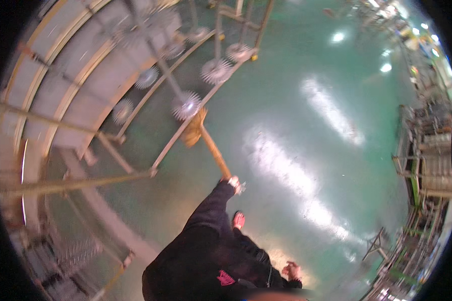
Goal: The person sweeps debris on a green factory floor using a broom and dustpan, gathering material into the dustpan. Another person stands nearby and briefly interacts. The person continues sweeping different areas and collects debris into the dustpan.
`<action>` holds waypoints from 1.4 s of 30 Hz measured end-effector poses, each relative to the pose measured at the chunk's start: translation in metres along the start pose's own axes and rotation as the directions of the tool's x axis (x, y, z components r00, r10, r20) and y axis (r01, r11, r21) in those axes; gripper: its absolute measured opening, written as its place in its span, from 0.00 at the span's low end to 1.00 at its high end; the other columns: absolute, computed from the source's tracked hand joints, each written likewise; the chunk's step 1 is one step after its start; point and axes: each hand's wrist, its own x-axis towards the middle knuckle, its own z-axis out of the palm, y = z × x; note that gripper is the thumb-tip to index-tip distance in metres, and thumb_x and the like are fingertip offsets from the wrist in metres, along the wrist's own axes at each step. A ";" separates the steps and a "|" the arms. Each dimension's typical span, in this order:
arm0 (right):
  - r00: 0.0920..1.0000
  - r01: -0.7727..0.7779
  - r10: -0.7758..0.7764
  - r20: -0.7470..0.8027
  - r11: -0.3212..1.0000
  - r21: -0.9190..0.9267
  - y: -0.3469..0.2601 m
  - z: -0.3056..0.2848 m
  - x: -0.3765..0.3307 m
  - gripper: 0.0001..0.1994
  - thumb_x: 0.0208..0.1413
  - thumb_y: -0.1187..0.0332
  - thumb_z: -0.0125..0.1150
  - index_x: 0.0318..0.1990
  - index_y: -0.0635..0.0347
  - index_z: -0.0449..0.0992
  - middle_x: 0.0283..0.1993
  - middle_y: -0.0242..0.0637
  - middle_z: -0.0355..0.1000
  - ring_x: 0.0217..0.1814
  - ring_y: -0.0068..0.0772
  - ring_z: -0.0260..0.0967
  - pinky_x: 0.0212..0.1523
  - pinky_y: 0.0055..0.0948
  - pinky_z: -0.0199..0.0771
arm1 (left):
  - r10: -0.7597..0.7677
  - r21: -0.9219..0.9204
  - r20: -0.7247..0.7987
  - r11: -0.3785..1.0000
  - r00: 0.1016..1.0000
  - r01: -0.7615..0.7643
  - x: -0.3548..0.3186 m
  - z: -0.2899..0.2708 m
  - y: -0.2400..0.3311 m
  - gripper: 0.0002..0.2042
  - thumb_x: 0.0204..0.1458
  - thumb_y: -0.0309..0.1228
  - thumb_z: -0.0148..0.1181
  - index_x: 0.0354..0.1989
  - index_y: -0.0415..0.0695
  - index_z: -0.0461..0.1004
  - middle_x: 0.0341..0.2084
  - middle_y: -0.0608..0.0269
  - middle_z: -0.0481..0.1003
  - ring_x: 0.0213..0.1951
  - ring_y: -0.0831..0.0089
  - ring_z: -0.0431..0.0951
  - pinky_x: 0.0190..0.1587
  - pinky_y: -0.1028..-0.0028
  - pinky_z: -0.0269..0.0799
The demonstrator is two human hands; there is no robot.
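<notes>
My left arm, in a dark sleeve, reaches forward. My left hand (pixel 234 182) is closed around the end of what looks like a broom (pixel 217 154), with a straight tan handle. Its flared yellow-brown head (pixel 192 131) is beside the lower rail of a metal rack (pixel 172 143), close to a spiky silvery disc (pixel 187 105). I cannot tell whether the head touches the rail. Something small and pale shows beside the left hand, too blurred to name. My right hand (pixel 292 271) hangs low by my body, fingers loosely bent and apart, with nothing visible in it.
Several more spiky discs (pixel 216 71) hang along the rack on the left, near pale curved steps or panels (pixel 78 83). Glossy green floor (pixel 286 115) stretches ahead and right. Metal frames and stacked equipment (pixel 429 165) line the right side. My red shoe (pixel 239 219) shows below.
</notes>
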 end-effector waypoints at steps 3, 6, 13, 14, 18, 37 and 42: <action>1.000 -0.026 0.026 -0.015 1.000 0.007 0.028 0.011 -0.025 0.10 0.50 0.69 0.44 0.37 0.62 0.68 0.15 0.42 0.66 0.12 0.33 0.65 0.11 0.29 0.67 | -0.100 0.281 -0.019 0.954 0.995 0.101 0.024 0.015 -0.033 0.07 0.36 0.24 0.49 0.12 0.45 0.59 0.06 0.61 0.60 0.08 0.70 0.61 0.09 0.73 0.60; 0.929 0.358 -0.332 0.163 0.700 -0.618 0.057 0.011 -0.045 0.13 0.41 0.78 0.44 0.36 0.65 0.72 0.21 0.43 0.70 0.24 0.30 0.70 0.24 0.25 0.72 | -0.134 0.690 -0.101 0.705 0.986 0.167 0.030 0.044 -0.075 0.03 0.32 0.24 0.47 0.13 0.39 0.64 0.07 0.56 0.63 0.08 0.67 0.64 0.10 0.70 0.61; 0.984 -0.140 0.142 -0.104 0.990 0.029 0.055 0.060 -0.055 0.12 0.46 0.71 0.48 0.40 0.58 0.70 0.27 0.39 0.70 0.25 0.36 0.66 0.25 0.33 0.67 | -0.510 0.365 0.329 0.845 0.795 0.391 -0.014 0.098 -0.054 0.11 0.36 0.21 0.50 0.10 0.44 0.56 0.05 0.70 0.56 0.06 0.79 0.56 0.07 0.78 0.53; 0.986 -0.122 0.122 -0.115 0.993 0.010 0.056 0.062 -0.051 0.11 0.47 0.71 0.46 0.39 0.59 0.70 0.25 0.37 0.69 0.23 0.33 0.65 0.23 0.30 0.67 | -0.594 0.278 0.401 0.804 0.698 0.525 -0.019 0.103 -0.033 0.10 0.38 0.22 0.51 0.13 0.44 0.56 0.05 0.71 0.56 0.07 0.82 0.56 0.07 0.80 0.51; 0.875 0.355 -0.474 -0.103 0.771 -0.529 0.079 0.069 -0.008 0.07 0.44 0.69 0.48 0.23 0.59 0.73 0.18 0.39 0.70 0.18 0.30 0.68 0.19 0.27 0.69 | -0.339 0.171 0.506 0.941 0.793 0.293 -0.066 0.096 0.011 0.08 0.45 0.30 0.47 0.20 0.44 0.57 0.10 0.73 0.56 0.08 0.83 0.55 0.07 0.84 0.49; 0.993 -0.012 0.069 -0.099 0.872 0.489 0.172 0.009 0.025 0.12 0.46 0.76 0.39 0.36 0.61 0.69 0.15 0.38 0.65 0.11 0.29 0.63 0.11 0.26 0.65 | -0.878 -0.337 0.072 0.424 0.472 0.841 -0.198 -0.011 -0.037 0.13 0.44 0.21 0.47 0.12 0.45 0.53 0.09 0.70 0.55 0.10 0.84 0.57 0.12 0.85 0.55; 0.972 0.024 0.100 -0.212 0.856 0.517 0.209 -0.020 0.020 0.10 0.47 0.74 0.41 0.34 0.64 0.69 0.14 0.39 0.65 0.10 0.29 0.62 0.10 0.26 0.61 | -0.862 0.406 -0.013 0.458 0.506 0.791 -0.156 0.065 -0.159 0.16 0.46 0.28 0.47 0.10 0.51 0.51 0.05 0.75 0.51 0.06 0.84 0.51 0.07 0.84 0.48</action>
